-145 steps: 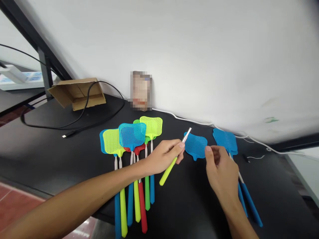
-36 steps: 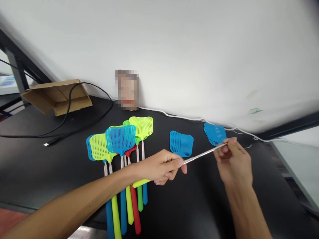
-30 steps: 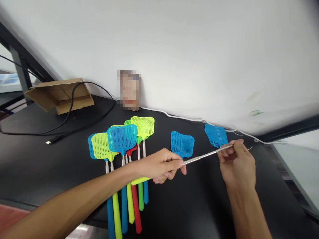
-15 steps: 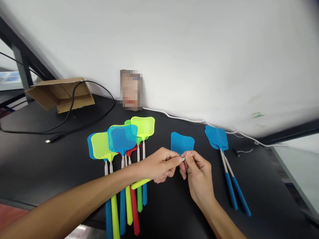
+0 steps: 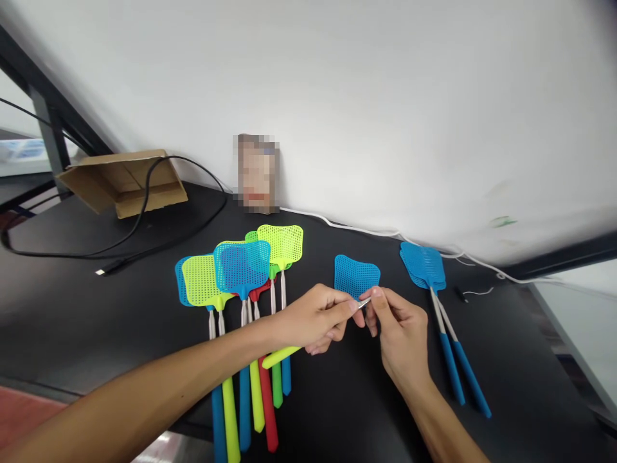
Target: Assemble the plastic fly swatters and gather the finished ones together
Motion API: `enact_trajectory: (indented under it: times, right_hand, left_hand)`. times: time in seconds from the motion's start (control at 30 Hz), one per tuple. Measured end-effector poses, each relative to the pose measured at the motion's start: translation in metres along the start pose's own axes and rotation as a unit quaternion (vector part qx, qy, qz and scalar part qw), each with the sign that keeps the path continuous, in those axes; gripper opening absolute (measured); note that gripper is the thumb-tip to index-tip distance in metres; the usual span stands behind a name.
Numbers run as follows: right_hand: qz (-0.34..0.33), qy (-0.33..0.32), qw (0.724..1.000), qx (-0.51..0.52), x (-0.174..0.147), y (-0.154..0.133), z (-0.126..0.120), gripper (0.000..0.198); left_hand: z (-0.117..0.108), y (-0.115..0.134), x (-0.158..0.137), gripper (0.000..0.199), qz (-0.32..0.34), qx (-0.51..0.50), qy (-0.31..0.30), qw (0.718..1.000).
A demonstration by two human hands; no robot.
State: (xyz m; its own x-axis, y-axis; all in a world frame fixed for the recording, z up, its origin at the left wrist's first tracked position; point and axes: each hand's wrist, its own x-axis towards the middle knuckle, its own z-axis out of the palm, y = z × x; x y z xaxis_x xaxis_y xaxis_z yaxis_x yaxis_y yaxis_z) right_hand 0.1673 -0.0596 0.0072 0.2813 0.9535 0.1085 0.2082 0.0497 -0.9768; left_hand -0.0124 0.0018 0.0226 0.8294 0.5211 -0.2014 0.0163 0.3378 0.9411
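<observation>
My left hand (image 5: pixel 324 318) is closed around a fly-swatter handle (image 5: pixel 282 355), yellow-green, whose end sticks out toward the left. From its fingertips a thin metal rod (image 5: pixel 365 303) runs over to my right hand (image 5: pixel 400 328), which pinches the rod's far end between thumb and fingers. Just behind both hands lies a blue mesh swatter head (image 5: pixel 357 275); its lower edge is hidden, so I cannot tell whether it has a shaft. Left of the hands, several fly swatters (image 5: pixel 242 265) in blue, yellow-green, green and red overlap, partly covered by my left forearm.
Blue fly swatters (image 5: pixel 424 265) lie at the right of the black table (image 5: pixel 347 411). An open cardboard box (image 5: pixel 139 183) and a black cable (image 5: pixel 144 247) occupy the back left. A blurred-out package (image 5: pixel 259 173) leans on the wall, with a white cord (image 5: pixel 337 225) along its foot.
My right hand has moved a little to the right, away from the left, so more of the metal rod shows between them. The whole view has shifted slightly.
</observation>
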Motion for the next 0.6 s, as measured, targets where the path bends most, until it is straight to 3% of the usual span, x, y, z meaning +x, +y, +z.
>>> enact_trajectory:
  times: [0.17, 0.27, 0.37, 0.43, 0.6]
  right_hand:
    - [0.017, -0.032, 0.997, 0.066, 0.002, 0.006, 0.004, 0.031]
    - [0.029, -0.021, 0.998, 0.046, 0.011, 0.004, -0.001, 0.037]
    - [-0.017, 0.05, 0.993, -0.103, 0.02, 0.004, -0.01, 0.038]
    - [-0.065, 0.086, 0.968, -0.228, 0.025, 0.007, -0.014, 0.04]
    - [-0.091, 0.073, 0.889, -0.443, 0.034, 0.018, -0.002, 0.089]
  left_hand:
    - [0.001, 0.0, 0.0, 0.042, 0.003, -0.005, -0.004, 1.0]
    - [-0.001, 0.0, 0.003, 0.039, 0.015, -0.034, 0.035, 0.999]
    - [-0.006, 0.0, 0.006, 0.035, 0.043, -0.076, 0.111, 0.99]
    - [-0.008, 0.001, 0.008, 0.033, 0.059, -0.091, 0.153, 0.982]
    - [-0.006, 0.001, 0.008, 0.033, 0.064, -0.086, 0.173, 0.979]
